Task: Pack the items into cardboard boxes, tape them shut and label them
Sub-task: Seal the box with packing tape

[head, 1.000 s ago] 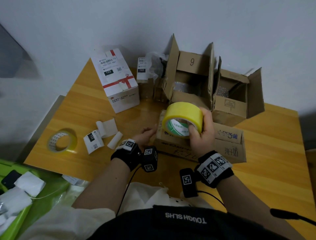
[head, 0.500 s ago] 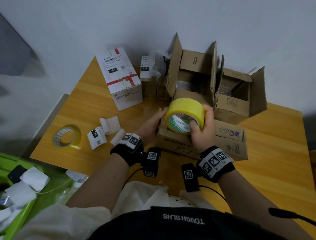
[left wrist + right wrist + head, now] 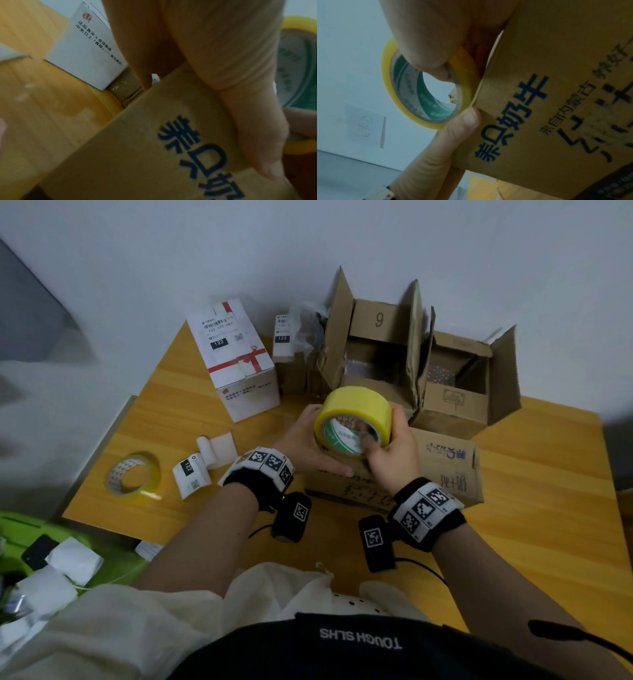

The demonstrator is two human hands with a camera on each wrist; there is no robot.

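A yellow tape roll (image 3: 356,405) with a green-printed core is held over the left end of a closed cardboard box (image 3: 445,463) with blue print. My right hand (image 3: 390,450) grips the roll from the right, with a digit hooked into the core (image 3: 428,60). My left hand (image 3: 301,443) cups the roll's left side, its thumb (image 3: 467,124) pressed against the roll's lower rim (image 3: 426,124) at the box's edge (image 3: 539,108). The left wrist view shows my palm (image 3: 223,54) lying on the box top (image 3: 154,155) beside the roll (image 3: 300,67).
Two open cardboard boxes (image 3: 376,347) (image 3: 455,402) stand behind against the wall. A white box with red ribbon print (image 3: 239,364) and a small labelled box (image 3: 284,340) stand at back left. A second tape roll (image 3: 133,474) and label rolls (image 3: 191,474) lie on the wooden table (image 3: 531,508) at left.
My left hand has come up from the box's left end onto the roll's left side. My right hand has shifted its grip, a digit now inside the core.
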